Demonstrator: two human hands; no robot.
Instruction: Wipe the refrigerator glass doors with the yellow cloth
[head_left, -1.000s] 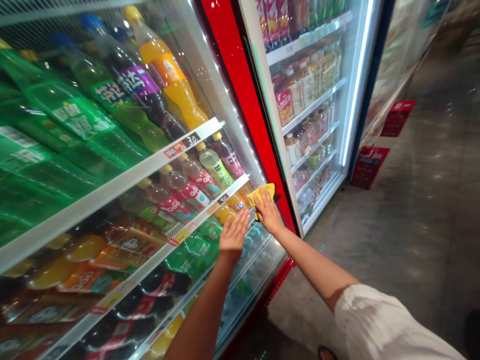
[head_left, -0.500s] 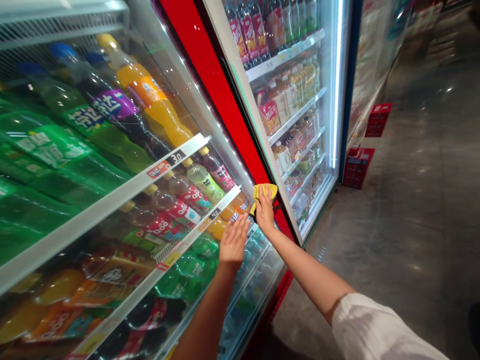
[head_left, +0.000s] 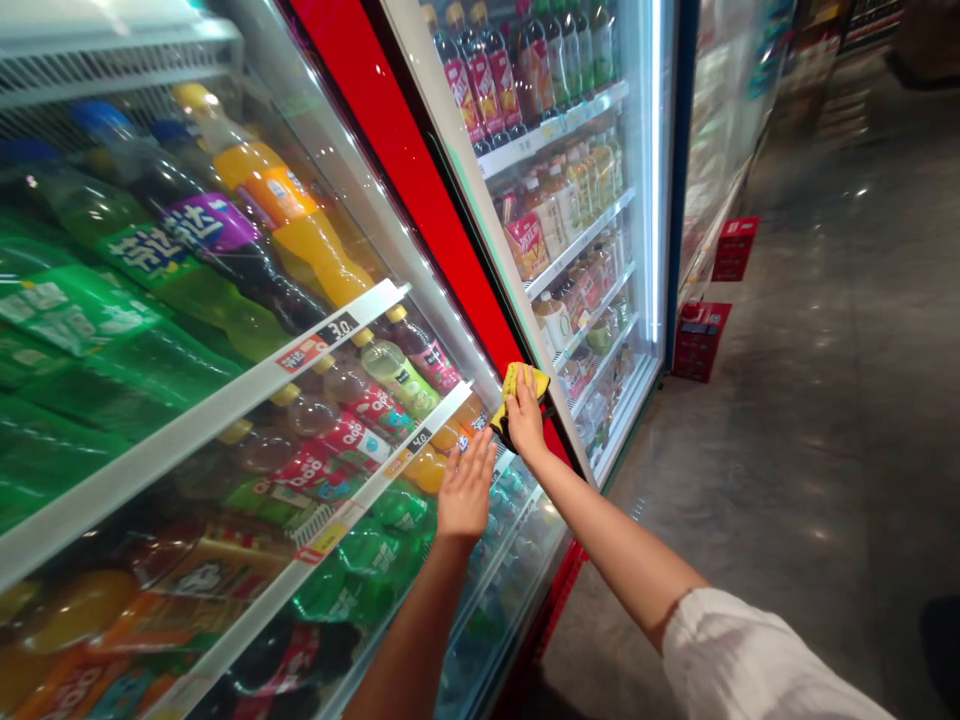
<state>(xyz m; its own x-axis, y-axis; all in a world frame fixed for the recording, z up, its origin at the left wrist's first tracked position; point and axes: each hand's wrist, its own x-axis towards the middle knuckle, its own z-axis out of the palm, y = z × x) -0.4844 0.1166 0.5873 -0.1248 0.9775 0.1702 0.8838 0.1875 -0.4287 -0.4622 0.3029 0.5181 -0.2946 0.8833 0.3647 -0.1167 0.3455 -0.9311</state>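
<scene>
My right hand (head_left: 526, 422) presses a folded yellow cloth (head_left: 512, 376) with dark edging against the red frame (head_left: 442, 215) of a drinks cooler. Part of the cloth lies hidden under the fingers. Left of it and slightly lower, my left hand (head_left: 463, 500) rests flat, fingers stretched out, on or just over the glass door. It holds nothing. Behind the glass are shelves with price strips (head_left: 330, 335), large soda bottles (head_left: 300, 225) and smaller juice bottles (head_left: 397, 370).
A second lit cooler (head_left: 592, 190) with rows of bottles stands to the right, its pale door edge beside the red frame. Red boxes (head_left: 701, 340) jut out low farther along. Grey polished floor (head_left: 795, 430) runs down the right side.
The view has shifted slightly, so the coolers sit a little farther left. My right hand and the cloth have moved marginally left with them. My left hand stays almost in place.
</scene>
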